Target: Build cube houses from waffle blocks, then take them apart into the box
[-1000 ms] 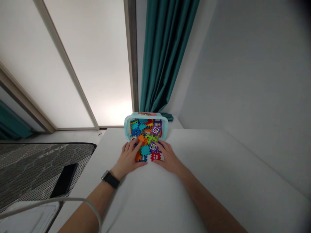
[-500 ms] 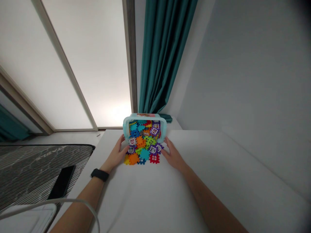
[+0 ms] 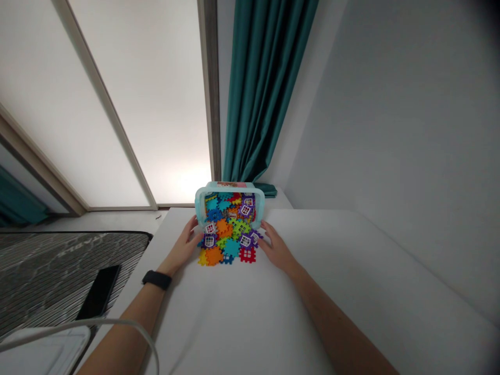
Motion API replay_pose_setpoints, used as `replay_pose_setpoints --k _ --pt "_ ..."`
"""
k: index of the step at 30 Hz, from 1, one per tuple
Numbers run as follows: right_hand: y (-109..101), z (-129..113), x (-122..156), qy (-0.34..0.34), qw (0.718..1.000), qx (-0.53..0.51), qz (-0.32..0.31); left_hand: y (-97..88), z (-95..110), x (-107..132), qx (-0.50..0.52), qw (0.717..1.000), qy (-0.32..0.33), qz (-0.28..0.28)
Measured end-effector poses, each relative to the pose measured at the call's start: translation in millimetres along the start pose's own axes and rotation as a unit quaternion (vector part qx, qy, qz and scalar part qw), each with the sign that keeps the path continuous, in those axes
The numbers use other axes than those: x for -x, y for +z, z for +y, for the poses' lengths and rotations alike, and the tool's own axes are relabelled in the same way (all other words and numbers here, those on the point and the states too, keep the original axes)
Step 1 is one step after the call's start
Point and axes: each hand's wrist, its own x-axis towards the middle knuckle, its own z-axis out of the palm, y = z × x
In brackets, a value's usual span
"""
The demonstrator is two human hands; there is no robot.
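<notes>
A pale turquoise plastic tub (image 3: 230, 189) lies tipped on its side, its mouth facing me. Colourful interlocking plastic pieces fill it and spill out onto the white table. Among those in front are an orange piece (image 3: 214, 256), a turquoise piece (image 3: 232, 247), a red window piece (image 3: 247, 254) and a purple window piece (image 3: 246, 240). My left hand (image 3: 184, 251) holds the tub at its left side, thumb beside the spilled pieces. At the right side my right hand (image 3: 278, 250) holds it too, thumb near a purple piece. The fingertips of both hands are partly hidden behind the tub.
The white table (image 3: 242, 317) meets a grey wall on the right. Behind it hangs a green curtain (image 3: 265, 88) beside frosted sliding panels (image 3: 156, 94). A black phone (image 3: 98, 292) lies on a striped surface at left. A pale cable (image 3: 128, 322) crosses the lower left.
The tub's rim has shifted slightly left, and my left hand has moved a little left with it. The spilled pieces lie almost as before.
</notes>
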Motion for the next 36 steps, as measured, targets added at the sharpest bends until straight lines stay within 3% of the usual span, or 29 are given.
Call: replay_pose_setpoints --k 8,15,23,30,36 --pt "0.5 -7.5 3.1 -0.020 0.999 0.042 0.010 -3.8 -8.2 -2.0 -0.099 0.992 0.065 -0.041" --pt "-10.0 -32.6 11.8 -0.043 0.988 0.151 -0.015 -24.8 -18.6 11.5 -0.315 0.935 0.110 -0.122" --pt "5.4 -62.0 18.2 -0.100 0.975 0.179 -0.089 -17.4 10.1 13.6 -0.366 0.914 0.158 -0.075" --pt "9.4 -66.3 19.3 -0.114 0.975 0.161 -0.098 -3.2 28.2 15.8 -0.364 0.902 0.202 -0.116" --pt "4.7 -63.0 16.4 -0.105 0.979 0.154 -0.080 -5.8 36.7 16.5 -0.362 0.900 0.207 -0.128"
